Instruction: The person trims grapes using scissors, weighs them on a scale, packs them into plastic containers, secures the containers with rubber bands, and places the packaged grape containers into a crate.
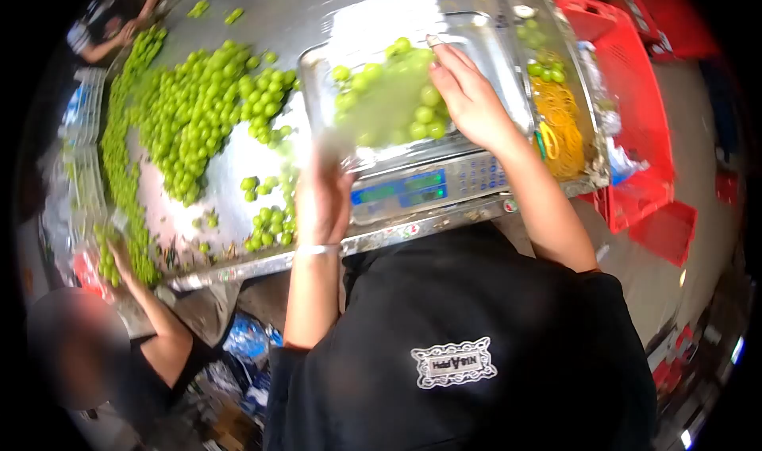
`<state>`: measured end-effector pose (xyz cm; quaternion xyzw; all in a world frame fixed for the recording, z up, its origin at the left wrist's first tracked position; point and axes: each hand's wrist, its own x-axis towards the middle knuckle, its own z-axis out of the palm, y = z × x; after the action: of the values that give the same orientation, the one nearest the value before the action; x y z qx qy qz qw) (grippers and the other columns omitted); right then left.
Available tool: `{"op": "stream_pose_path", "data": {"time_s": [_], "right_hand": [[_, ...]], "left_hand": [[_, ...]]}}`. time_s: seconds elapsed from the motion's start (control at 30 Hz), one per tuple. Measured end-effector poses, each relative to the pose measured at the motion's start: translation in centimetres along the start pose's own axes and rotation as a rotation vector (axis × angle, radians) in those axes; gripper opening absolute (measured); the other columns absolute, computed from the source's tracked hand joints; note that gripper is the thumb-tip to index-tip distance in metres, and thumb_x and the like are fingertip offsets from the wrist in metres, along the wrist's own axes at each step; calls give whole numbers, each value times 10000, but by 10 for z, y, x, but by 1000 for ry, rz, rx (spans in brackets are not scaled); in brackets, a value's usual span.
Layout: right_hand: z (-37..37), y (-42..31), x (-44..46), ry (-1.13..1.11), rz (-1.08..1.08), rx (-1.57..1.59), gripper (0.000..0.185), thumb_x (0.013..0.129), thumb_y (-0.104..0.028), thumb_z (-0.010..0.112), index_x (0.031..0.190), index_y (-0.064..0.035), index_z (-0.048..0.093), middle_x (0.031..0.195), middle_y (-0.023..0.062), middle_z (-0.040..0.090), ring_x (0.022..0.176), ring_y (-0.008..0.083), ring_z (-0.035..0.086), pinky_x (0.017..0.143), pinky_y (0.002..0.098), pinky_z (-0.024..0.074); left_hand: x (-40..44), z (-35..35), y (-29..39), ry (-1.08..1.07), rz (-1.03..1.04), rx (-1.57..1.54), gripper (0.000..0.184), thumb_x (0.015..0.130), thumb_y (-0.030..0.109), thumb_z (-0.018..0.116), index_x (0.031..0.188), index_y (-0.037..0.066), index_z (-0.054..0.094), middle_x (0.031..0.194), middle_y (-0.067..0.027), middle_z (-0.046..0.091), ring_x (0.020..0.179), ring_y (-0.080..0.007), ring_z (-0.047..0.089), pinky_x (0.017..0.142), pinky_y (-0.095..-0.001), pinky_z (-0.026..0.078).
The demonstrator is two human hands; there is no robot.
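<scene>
Green grapes point(425, 116) lie in a heap on the metal weighing tray point(316, 70) of a digital scale point(429, 187); a smear of blur covers part of them. My right hand point(468, 98) rests along the right side of these grapes, fingers stretched out, with something small and pale at one fingertip. At the tray's front left corner is my left hand point(324, 201), held upright, a white band at its wrist. Its fingertips are lost in blur, so I cannot tell whether they touch anything.
Loose grape bunches point(198, 109) cover the metal table's left part. Clear plastic boxes point(86, 117) line its left edge. Yellow rubber bands point(558, 117) fill a side trough. Red crates point(635, 109) stand at right. Other people's hands point(119, 254) handle grapes at left.
</scene>
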<state>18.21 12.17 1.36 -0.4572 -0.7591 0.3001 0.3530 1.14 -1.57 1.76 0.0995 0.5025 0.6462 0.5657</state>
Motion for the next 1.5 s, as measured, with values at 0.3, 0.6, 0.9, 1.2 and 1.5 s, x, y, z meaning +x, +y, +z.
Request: {"op": "stream_pose_path", "data": {"time_s": [0.3, 0.6, 0.9, 1.2, 1.5], "right_hand": [[-97, 158, -76, -171, 586, -698, 226, 756, -66, 508, 970, 9, 504, 857, 230, 586, 804, 382, 561, 717, 424, 451], [-124, 160, -106, -62, 593, -254, 507, 675, -40, 599, 1158, 6, 452, 749, 129, 571, 719, 253, 574, 678, 347, 469], [-87, -16, -95, -586, 585, 1242, 540, 726, -240, 646, 1140, 38, 438, 761, 67, 536, 677, 131, 545, 584, 234, 450], [-28, -25, -75, -556, 820, 1576, 513, 894, -467, 276, 937, -4, 491, 594, 33, 450, 457, 114, 411, 449, 204, 330], [-10, -25, -77, -462, 783, 1599, 515, 873, -481, 344, 1001, 1, 474, 649, 54, 469, 531, 135, 436, 516, 231, 350]], "left_hand": [[7, -19, 8, -130, -88, -18, 580, 878, 423, 388, 1219, -44, 347, 1249, -174, 395, 1140, -247, 401, 894, -319, 376], [28, 24, 35, -44, 741, 1007, 337, 787, 30, 535, 1120, -10, 506, 1179, -96, 475, 1108, -208, 436, 942, -330, 337], [68, 85, 39, -404, 1089, 1558, 245, 622, 137, 681, 828, 48, 584, 1016, -96, 531, 975, -290, 483, 831, -379, 385], [100, 85, 62, -783, 901, 1509, 250, 652, 101, 629, 880, 11, 580, 950, -99, 545, 913, -255, 525, 832, -318, 403], [103, 87, 57, -797, 1024, 1475, 225, 621, 102, 626, 813, -6, 577, 884, -104, 532, 866, -268, 517, 791, -328, 408]]}}
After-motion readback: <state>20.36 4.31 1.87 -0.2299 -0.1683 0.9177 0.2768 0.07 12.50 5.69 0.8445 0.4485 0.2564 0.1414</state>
